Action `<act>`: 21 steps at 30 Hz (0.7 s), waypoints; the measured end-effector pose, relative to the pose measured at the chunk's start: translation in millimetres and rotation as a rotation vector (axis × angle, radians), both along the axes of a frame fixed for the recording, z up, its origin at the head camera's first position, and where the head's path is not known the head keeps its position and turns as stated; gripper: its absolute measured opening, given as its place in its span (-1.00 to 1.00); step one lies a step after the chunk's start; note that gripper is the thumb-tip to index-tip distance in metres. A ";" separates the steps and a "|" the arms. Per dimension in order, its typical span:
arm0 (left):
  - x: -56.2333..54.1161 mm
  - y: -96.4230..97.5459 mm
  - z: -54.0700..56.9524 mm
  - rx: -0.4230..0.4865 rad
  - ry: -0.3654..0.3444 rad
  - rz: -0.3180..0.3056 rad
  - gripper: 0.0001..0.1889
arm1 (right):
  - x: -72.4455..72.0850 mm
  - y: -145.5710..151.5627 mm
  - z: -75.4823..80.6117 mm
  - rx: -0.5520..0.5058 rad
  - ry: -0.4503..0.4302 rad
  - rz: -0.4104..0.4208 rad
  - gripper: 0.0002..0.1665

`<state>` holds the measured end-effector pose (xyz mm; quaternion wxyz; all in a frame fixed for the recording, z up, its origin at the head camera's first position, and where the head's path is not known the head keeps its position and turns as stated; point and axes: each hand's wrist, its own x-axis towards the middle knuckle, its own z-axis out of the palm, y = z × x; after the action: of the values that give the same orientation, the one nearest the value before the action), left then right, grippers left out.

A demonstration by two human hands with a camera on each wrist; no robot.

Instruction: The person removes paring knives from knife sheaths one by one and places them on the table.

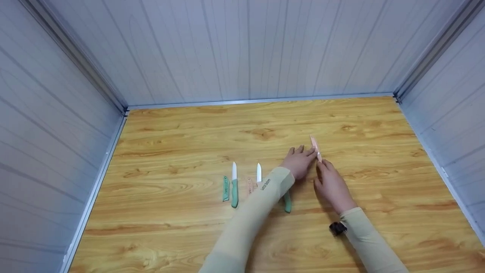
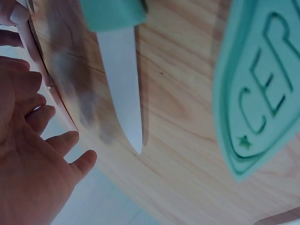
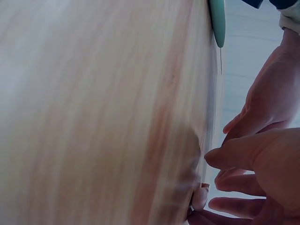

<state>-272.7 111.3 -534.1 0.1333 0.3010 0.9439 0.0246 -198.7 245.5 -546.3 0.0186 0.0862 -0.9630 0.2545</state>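
At the right of the table, my left hand [image 1: 300, 163] pinches a pink blade sheath [image 1: 314, 141]. The fingertips of my right hand [image 1: 334, 185] hold the pink-handled knife at its handle, just below the sheath. A short stretch of white blade [image 1: 318, 154] shows between sheath and handle. In the left wrist view, the sheath [image 2: 61, 101] runs along my left fingers. A green knife [image 2: 121, 84] and a green sheath [image 2: 255, 89] lie near that wrist. The right wrist view shows both hands close together, with the grip itself largely hidden.
Left of my forearm lie a green knife [image 1: 234, 193], its green sheath [image 1: 226, 188], a pink sheath [image 1: 249, 185] and a white-bladed knife [image 1: 259, 173]. My left sleeve partly covers another green handle [image 1: 287, 203]. Pale panel walls [image 1: 227, 49] enclose the wooden table [image 1: 170, 140].
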 end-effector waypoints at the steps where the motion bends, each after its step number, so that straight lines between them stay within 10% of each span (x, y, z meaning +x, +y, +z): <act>1: 0.4 0.4 0.2 -0.002 0.000 -0.002 -0.41 | 0.0 -0.2 0.2 -0.001 0.001 0.000 -0.38; 21: 0.4 4.0 -1.5 0.019 0.004 0.005 -0.46 | -10.0 0.7 -3.3 0.022 0.095 -0.002 -0.54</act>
<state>-272.3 115.3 -535.6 0.1283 0.3002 0.9446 0.0332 -208.8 246.2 -549.6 0.0636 0.0975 -0.9639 0.2394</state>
